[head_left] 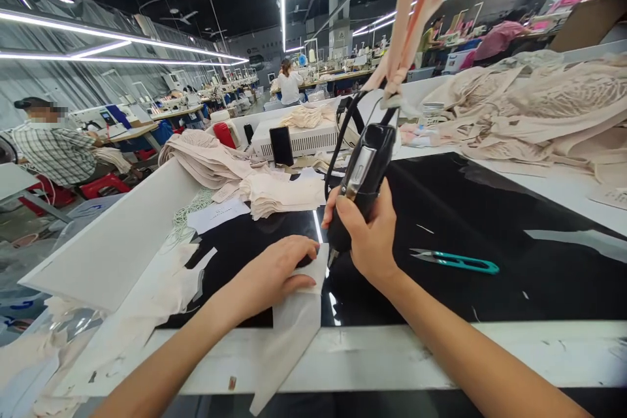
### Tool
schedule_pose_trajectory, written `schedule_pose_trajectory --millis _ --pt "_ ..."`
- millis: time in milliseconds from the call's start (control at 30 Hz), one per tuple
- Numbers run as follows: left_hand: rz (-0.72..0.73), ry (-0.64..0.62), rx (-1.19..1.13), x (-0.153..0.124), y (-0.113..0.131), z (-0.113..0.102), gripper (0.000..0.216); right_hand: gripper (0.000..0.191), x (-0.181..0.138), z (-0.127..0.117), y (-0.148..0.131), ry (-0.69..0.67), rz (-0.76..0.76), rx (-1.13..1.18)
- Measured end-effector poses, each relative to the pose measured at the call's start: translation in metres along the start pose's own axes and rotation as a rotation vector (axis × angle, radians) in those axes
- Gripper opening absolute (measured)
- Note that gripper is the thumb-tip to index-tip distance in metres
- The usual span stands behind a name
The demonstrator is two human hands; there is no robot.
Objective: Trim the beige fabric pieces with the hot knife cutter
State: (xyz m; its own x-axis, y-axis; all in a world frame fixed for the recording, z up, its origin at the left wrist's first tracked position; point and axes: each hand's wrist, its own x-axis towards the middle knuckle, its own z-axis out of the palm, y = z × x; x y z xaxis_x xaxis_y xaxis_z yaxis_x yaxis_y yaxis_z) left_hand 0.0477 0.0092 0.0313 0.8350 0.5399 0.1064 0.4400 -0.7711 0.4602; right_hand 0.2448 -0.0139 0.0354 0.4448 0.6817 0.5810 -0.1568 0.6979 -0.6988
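My right hand [368, 235] is wrapped round a black handheld electric tool [365, 166], its narrow metal tip pointing down. Knotted pale pink fabric strips [406, 19] run up from the tool's top, and a black cable loops beside it. My left hand [277, 271] rests on a thin pale fabric piece [301, 320], thumb and curved fingers apart, pressing it against the black tabletop sheet [441, 209]. That piece hangs over the table's front edge, and its right edge lies close to the tool tip. A dark patch under my left fingers is unclear.
Teal thread snips [460, 261] lie to the right. Behind are stacked beige pieces [289, 192], a phone [281, 145] and a white vented box [308, 140]. Beige garments [543, 111] heap at back right. A white side panel [117, 235] borders the left. People sit at machines beyond.
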Motion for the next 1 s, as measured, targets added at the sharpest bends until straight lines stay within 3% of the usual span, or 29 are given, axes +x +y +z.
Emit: schedule_pose_trajectory --millis 200,500,1000 --pt "-0.017 -0.17 -0.096 0.016 -0.014 0.0 0.043 0.033 -0.001 0.003 0.003 0.017 0.034 -0.019" --pt "-0.072 -0.256 -0.061 0.017 -0.015 0.0 0.039 0.038 -0.002 0.008 0.006 0.009 0.059 -0.012" --pt "-0.094 -0.266 -0.006 0.007 -0.018 -0.001 0.039 0.032 -0.005 0.014 0.007 -0.009 0.069 -0.016"
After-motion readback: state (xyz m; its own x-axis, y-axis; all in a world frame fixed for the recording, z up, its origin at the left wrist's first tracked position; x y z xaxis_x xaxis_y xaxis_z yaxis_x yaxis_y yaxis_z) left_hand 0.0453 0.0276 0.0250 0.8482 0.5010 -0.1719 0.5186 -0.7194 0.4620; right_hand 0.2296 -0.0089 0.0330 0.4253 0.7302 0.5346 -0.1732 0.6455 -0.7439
